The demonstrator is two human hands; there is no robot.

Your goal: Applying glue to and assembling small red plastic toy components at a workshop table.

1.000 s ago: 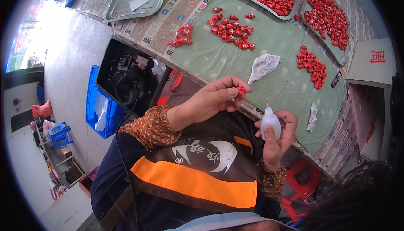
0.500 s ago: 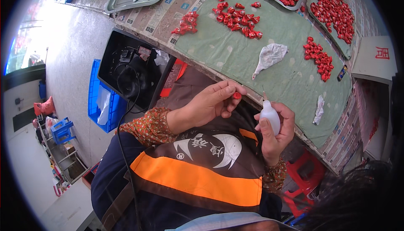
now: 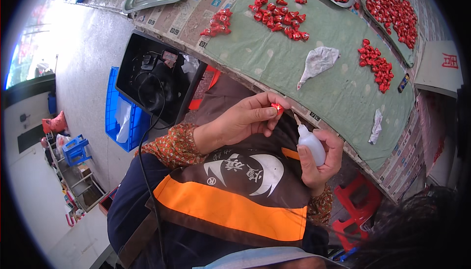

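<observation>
My left hand [image 3: 243,119] pinches a small red piece [image 3: 277,107] between thumb and fingertips, in front of my chest. My right hand [image 3: 321,158] grips a small white squeeze bottle [image 3: 311,142] with a thin nozzle tilted up and left, its tip close beside the red piece. Both hands hover at the near edge of a table covered by a green mat [image 3: 343,87].
Loose heaps of red pieces [image 3: 279,11] lie on the mat, with more in metal trays [image 3: 392,4] at the back. A crumpled white cloth [image 3: 318,62] lies mid-mat. A black box [image 3: 152,82], a blue crate [image 3: 122,117] and a red stool [image 3: 355,205] stand on the floor.
The view has shifted a little and the table has slid up in the picture. My hands stay together, the bottle's nozzle still near the red piece.
</observation>
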